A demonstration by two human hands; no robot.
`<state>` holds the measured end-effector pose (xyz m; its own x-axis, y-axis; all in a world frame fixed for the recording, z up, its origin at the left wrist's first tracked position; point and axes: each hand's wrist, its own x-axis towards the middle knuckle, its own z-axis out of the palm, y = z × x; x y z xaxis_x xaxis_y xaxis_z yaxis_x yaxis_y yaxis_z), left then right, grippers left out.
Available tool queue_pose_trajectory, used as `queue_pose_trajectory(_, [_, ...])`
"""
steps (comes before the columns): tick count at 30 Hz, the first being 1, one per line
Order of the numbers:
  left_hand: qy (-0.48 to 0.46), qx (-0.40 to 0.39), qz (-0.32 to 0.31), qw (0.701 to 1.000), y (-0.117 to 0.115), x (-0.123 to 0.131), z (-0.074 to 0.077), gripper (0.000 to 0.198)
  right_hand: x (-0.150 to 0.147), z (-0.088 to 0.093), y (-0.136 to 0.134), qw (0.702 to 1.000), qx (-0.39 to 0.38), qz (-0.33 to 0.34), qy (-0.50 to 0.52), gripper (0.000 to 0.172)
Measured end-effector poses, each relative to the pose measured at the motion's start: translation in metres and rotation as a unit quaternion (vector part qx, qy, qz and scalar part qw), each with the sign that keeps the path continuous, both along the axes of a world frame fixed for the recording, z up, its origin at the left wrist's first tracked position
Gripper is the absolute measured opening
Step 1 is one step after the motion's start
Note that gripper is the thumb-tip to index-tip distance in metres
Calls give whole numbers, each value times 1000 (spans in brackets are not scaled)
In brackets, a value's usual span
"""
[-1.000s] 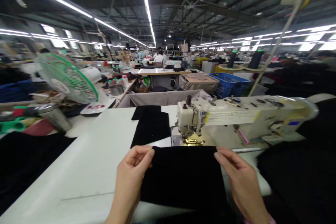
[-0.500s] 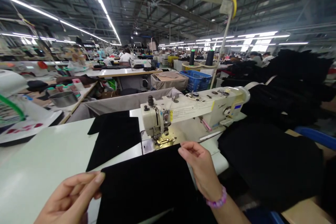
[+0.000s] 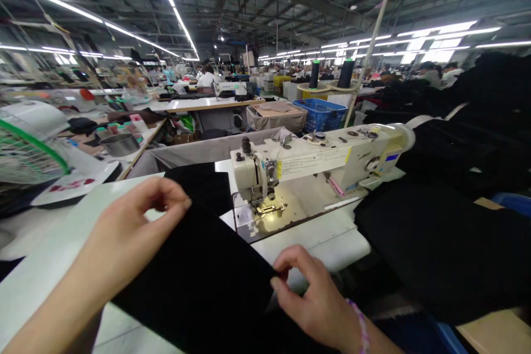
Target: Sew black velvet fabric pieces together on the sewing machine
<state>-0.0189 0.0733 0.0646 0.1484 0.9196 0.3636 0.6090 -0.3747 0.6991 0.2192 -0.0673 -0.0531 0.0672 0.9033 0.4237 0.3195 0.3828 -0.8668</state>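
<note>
A piece of black fabric [image 3: 207,282] is stretched between my two hands in front of the sewing machine [image 3: 307,160]. My left hand [image 3: 141,221] pinches its upper left corner between thumb and fingers. Lower and to the right, my right hand [image 3: 309,293], with a beaded bracelet [image 3: 359,323] at the wrist, pinches the other end of the same edge. That edge slopes down to the right, apart from the machine's presser foot [image 3: 267,209]. Behind my left hand, another black fabric piece [image 3: 207,185] lies on the pale table [image 3: 136,191], partly hidden.
Right of the machine lies a large black fabric heap [image 3: 448,243]. A fan with a green rim [image 3: 37,144] and a metal bowl [image 3: 120,145] stand at left. Behind the machine are a blue basket [image 3: 323,114], thread cones [image 3: 345,73] and a thread stand pole [image 3: 369,44].
My left hand has risen and moved right with its corner of the fabric, while my right hand has come down. The held edge now slopes the other way. The view has shifted slightly.
</note>
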Motion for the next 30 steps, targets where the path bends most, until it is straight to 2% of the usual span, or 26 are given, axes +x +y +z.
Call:
queue_pose_trajectory(1, [55,-16,-63,996,13,9,-2,21,-6,-7,-7,999,-25,37,3,14])
queue_pose_trajectory(2, [85,-41,-123,988,25,19,-9,17,-11,-16,-12,996,-53,64,15,11])
queue_pose_trajectory(3, [95,-74,-172,978,35,29,-22,13,-15,-25,-15,993,-81,78,27,9])
queue_pose_trajectory(4, [97,-91,-191,973,44,40,-40,10,-18,-36,-17,991,-104,80,33,9])
queue_pose_trajectory(6, [94,-99,-199,970,54,59,-80,4,-18,-55,-18,991,-118,66,14,11])
queue_pose_trajectory(8, [83,-93,-189,974,58,72,-116,7,-12,-69,-16,994,-78,69,-42,19])
queue_pose_trajectory(9, [75,-89,-182,976,58,76,-130,8,-7,-73,-15,993,-45,76,-75,23])
queue_pose_trajectory(11, [61,-84,-172,980,57,79,-145,9,2,-76,-14,988,18,80,-133,25])
queue_pose_trajectory(13, [53,-84,-170,980,57,79,-149,7,9,-76,-14,980,54,67,-177,23])
queue_pose_trajectory(19, [62,-102,-146,982,71,82,-146,6,6,-67,-6,963,117,1,-244,20])
queue_pose_trajectory(27, [96,-93,-135,982,88,87,-151,8,6,-65,2,955,155,17,-253,28])
queue_pose_trajectory(30, [112,-50,-104,987,78,85,-145,10,8,-63,1,949,157,31,-272,29])
